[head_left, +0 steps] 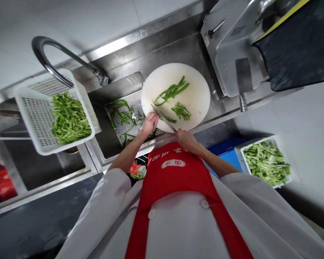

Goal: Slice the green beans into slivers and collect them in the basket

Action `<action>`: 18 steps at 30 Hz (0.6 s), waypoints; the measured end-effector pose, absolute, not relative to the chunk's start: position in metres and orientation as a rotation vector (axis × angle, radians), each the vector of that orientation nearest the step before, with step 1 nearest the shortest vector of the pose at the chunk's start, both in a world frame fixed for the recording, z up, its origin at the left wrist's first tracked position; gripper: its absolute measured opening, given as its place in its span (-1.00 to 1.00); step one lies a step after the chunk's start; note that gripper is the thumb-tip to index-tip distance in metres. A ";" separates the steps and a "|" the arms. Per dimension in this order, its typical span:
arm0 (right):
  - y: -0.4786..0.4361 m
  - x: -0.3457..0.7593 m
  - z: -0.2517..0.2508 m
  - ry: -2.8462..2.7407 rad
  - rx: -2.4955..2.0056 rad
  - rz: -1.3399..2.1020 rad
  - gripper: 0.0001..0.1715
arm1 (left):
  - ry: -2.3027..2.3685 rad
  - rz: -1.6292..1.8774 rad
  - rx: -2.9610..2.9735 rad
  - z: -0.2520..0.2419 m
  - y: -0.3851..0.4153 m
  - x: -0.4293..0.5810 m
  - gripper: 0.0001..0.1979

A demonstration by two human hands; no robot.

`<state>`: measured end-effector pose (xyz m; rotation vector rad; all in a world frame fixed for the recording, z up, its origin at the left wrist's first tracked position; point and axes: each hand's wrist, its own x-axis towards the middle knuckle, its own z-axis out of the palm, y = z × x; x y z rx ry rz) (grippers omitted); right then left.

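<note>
A kitchen knife (165, 119) is held in my right hand (187, 140), its fingers wrapped round the handle at the board's near edge. The blade lies diagonally over the round white cutting board (201, 97). Left of the blade, my left hand (150, 123) has its fingers curled together at the board's left edge, closed on green beans that they mostly hide. Cut bean pieces (169, 117) lie along the blade's right side. Further right is a small pile of cut beans (181, 110). Behind them, whole green beans (171, 91) lie in a loose bunch.
Loose beans (124, 117) lie in the sink (102, 118) on the left. A white basket (32, 118) of cut beans stands under a curved faucet (67, 52). To the right are a slicing machine (226, 46), a cleaver (243, 77) and a crate (241, 158) of chopped greens.
</note>
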<state>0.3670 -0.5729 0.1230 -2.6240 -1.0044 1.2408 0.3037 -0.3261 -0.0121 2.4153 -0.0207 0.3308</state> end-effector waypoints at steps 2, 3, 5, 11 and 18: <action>-0.567 0.366 0.124 -1.000 -2.643 1.274 -0.54 | -0.006 0.329 2.406 -0.013 -0.327 0.303 -0.73; -0.565 0.366 0.124 -1.002 -2.648 1.286 -0.54 | -0.002 0.332 2.405 -0.014 -0.327 0.303 -0.73; -0.564 0.369 0.123 -1.028 -2.636 1.262 -0.53 | 0.002 0.335 2.410 -0.015 -0.328 0.302 -0.72; -0.570 0.385 0.111 -1.025 -2.576 1.242 -0.57 | 0.024 0.348 2.405 -0.018 -0.329 0.301 -0.70; -0.577 0.402 0.106 -0.995 -2.569 1.199 -0.58 | 0.080 0.393 2.417 -0.012 -0.329 0.300 -0.69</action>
